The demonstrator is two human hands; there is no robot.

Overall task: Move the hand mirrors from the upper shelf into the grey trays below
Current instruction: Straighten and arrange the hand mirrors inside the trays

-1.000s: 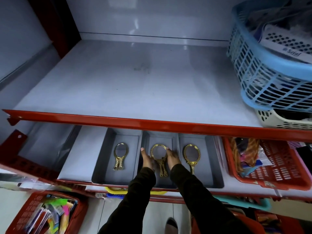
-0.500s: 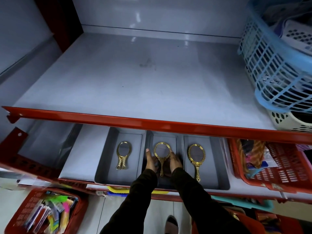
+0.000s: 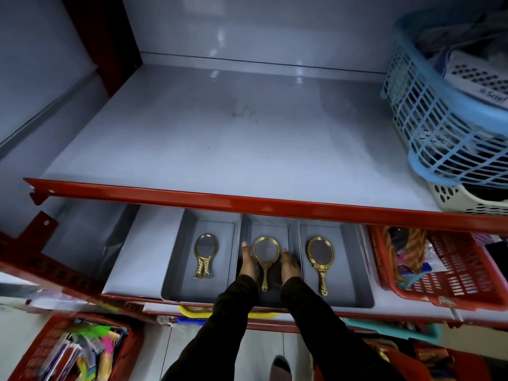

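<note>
Mirrors all down: left mirror (image 3: 204, 255) in left tray (image 3: 176, 268), mid mirror (image 3: 266, 257) in mid tray (image 3: 270, 224), right mirror (image 3: 320, 259) in right tray (image 3: 357, 270). Left hand (image 3: 248, 264) and right hand (image 3: 289, 266) flank mid mirror, palms open, gripping nothing. Upper shelf (image 3: 220, 138) shows no mirrors; looks done.

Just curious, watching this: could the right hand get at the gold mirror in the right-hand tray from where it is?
Probably yes. The right hand lies in the middle tray, and only a low tray wall separates it from that mirror, which lies uncovered.
</note>
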